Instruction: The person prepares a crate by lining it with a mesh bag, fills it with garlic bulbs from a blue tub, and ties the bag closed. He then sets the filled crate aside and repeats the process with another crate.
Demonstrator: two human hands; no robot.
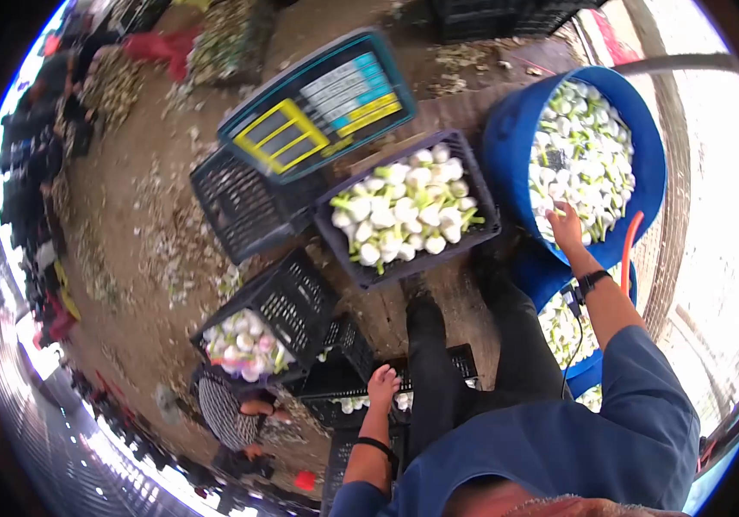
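Note:
At the inner edge of a big blue tub (pixel 507 146) full of garlic bulbs (pixel 589 155), my right hand (pixel 566 226) reaches over the bulbs with its fingers bent; what they hold, if anything, is too small to name. My left hand (pixel 383 383) hangs over black crates (pixel 348 353) at the lower middle, its fingers slightly curled and apart, holding nothing visible. In front of my legs, a dark crate (pixel 486 215) heaped with white garlic sits beside the scale display (pixel 318 108).
A second blue tub (pixel 598 375) with garlic stands below the first, near an orange hose (pixel 629 246). An upright black crate (pixel 279 310) holds more bulbs at left. A person in a patterned top (pixel 218 409) bends nearby. Blurred people line the far left.

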